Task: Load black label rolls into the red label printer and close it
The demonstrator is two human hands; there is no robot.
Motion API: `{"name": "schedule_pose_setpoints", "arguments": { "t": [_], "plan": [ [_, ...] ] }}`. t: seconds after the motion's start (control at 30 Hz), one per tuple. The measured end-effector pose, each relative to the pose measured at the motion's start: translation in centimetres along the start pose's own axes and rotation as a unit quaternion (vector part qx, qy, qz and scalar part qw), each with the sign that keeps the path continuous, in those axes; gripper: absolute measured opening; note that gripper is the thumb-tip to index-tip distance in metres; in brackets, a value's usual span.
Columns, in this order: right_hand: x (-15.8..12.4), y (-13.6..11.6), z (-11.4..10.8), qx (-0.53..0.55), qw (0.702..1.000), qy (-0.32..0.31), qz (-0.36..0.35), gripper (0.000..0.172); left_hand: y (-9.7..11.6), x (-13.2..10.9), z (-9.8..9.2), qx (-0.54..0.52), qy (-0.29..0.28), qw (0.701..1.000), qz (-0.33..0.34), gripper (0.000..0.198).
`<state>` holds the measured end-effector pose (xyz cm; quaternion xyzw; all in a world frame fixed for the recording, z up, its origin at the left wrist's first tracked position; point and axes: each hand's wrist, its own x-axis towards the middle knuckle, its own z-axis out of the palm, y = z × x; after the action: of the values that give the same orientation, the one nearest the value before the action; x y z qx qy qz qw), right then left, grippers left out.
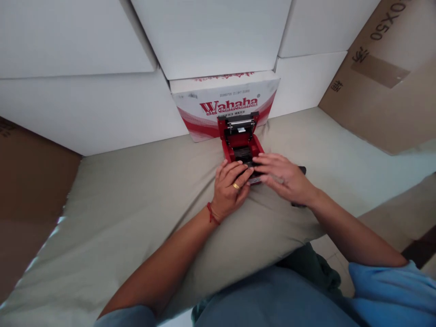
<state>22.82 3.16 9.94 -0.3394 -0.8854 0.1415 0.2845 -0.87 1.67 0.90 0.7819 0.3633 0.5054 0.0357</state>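
A small red and black hinged device (258,144) stands on the cloth with its lid raised and leaning back. A shiny bar runs across the lid's inside, and a dark hollow shows in the base. My left hand (230,185) grips the front left of the base, fingers bent over its edge. On the other side, my right hand (285,178) reaches in with fingers stretched out and apart, their tips at the base's front right. Both hands hide much of the front. A black object (302,170), mostly covered, lies under my right hand; its kind is unclear.
Behind the device stands a white and red Wahaha water carton (194,116). White boxes (218,36) are stacked along the back. Brown cartons flank the cloth-covered surface (136,195), one on the right (384,100) and one on the left (34,190). The surface's front edge is near my body.
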Motion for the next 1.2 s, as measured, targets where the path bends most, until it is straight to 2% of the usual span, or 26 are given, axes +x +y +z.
{"name": "schedule_pose_setpoints", "arguments": {
  "t": [0.07, 0.17, 0.27, 0.37, 0.43, 0.53, 0.63, 0.73, 0.83, 0.93, 1.0, 1.2],
  "plan": [
    [2.2, 1.5, -0.5, 0.021, 0.996, 0.075, 0.04, 0.044, -0.2, -0.1, 0.2, 0.014, 0.004, 1.0, 0.008, 0.048],
    [6.9, 4.9, -0.4, 0.016, 0.982, 0.156, 0.101, 0.063, -0.4, -0.3, 0.1, 0.026, 0.003, 1.0, 0.007, 0.05],
    [11.2, 7.7, 0.6, 0.046, 0.977, 0.166, 0.129, 0.084, -0.3, -0.3, -0.1, 0.031, -0.012, 0.999, -0.004, 0.048],
    [12.9, 7.7, 1.4, 0.108, 0.974, 0.154, 0.127, 0.089, -0.2, -0.3, 0.0, 0.034, -0.003, 0.999, -0.006, 0.045],
    [12.0, 6.6, 1.4, 0.128, 0.971, 0.159, 0.126, 0.083, -0.2, -0.3, 0.1, 0.024, 0.001, 1.0, -0.008, 0.045],
    [8.5, 4.6, 1.0, 0.136, 0.97, 0.154, 0.13, 0.067, -0.2, -0.6, 0.2, 0.025, 0.017, 0.999, -0.019, 0.047],
    [4.3, 3.4, 1.0, 0.114, 0.983, 0.09, 0.112, 0.057, -0.3, -1.1, 0.3, 0.041, 0.039, 0.998, -0.041, 0.045],
    [1.7, 2.7, 1.3, 0.046, 0.994, 0.033, 0.096, 0.053, -0.4, -1.3, 0.4, 0.05, 0.034, 0.997, -0.038, 0.047],
    [1.1, 2.2, 1.7, -0.001, 0.995, 0.025, 0.094, 0.053, -0.5, -0.9, 0.2, 0.04, 0.024, 0.999, -0.016, 0.056],
    [1.3, 1.8, 1.9, -0.029, 0.995, 0.021, 0.09, 0.054, -0.6, -0.4, -0.3, 0.009, 0.025, 0.999, -0.022, 0.068],
    [1.3, 1.5, 2.0, -0.055, 0.995, 0.015, 0.085, 0.056, -0.6, -0.1, -0.7, -0.012, 0.036, 0.998, -0.051, 0.07],
    [1.2, 0.8, 1.9, -0.124, 0.991, -0.003, 0.06, 0.062, -0.9, 0.6, -1.4, -0.084, 0.062, 0.983, -0.149, 0.058]
  ]
}}
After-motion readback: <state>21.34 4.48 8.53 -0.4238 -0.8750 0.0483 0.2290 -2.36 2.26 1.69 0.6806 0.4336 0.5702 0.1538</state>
